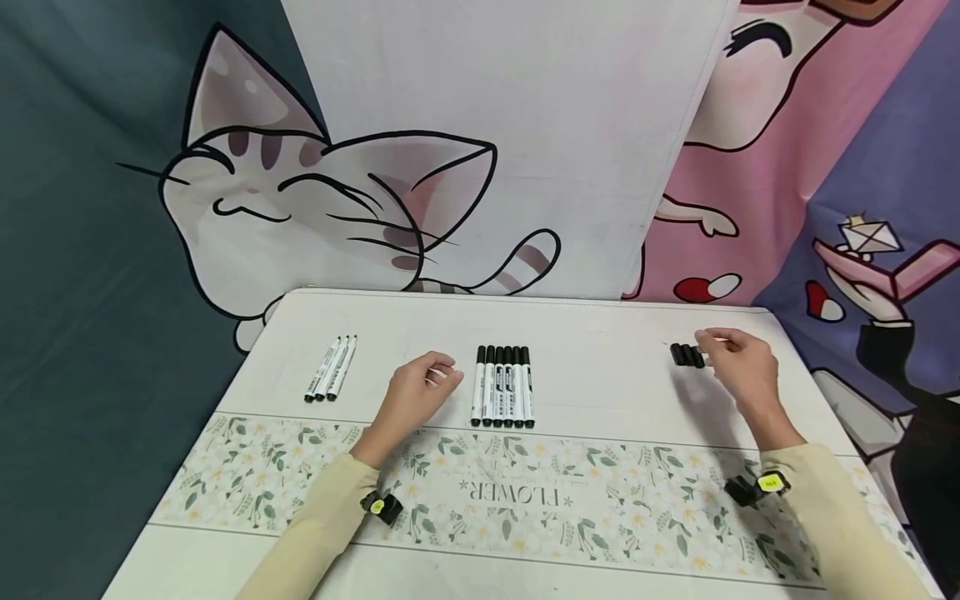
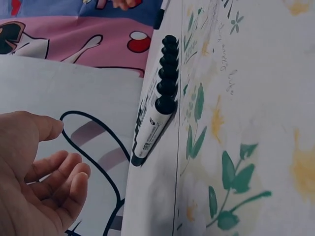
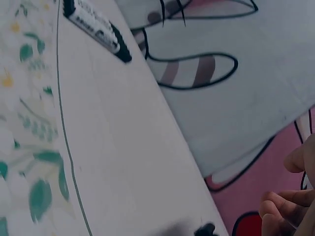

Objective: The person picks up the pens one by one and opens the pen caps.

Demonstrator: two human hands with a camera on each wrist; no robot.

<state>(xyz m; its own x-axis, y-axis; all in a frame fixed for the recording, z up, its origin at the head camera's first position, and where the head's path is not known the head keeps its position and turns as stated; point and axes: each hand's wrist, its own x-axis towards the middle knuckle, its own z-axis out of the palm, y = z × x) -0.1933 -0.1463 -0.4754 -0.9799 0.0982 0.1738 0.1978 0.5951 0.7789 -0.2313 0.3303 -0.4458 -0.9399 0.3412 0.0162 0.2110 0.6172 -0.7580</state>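
In the head view my left hand (image 1: 423,387) hovers just left of a row of several capped markers (image 1: 502,387) with white barrels and black caps. Its fingers are loosely curled with a gap to the thumb, and nothing is held. My right hand (image 1: 738,367) is beside a small group of black marker caps (image 1: 686,355) at the table's right, its fingers loosely bent and partly overlapping the caps in this view. From the right wrist, the thumb and fingers (image 3: 280,211) stand apart; a cap (image 3: 205,230) shows at the bottom edge.
Three uncapped markers (image 1: 330,368) lie side by side at the left of the white table (image 1: 600,358). A floral printed band (image 1: 525,492) runs across the table's front. Cartoon-printed cloth (image 1: 585,150) hangs behind the back edge.
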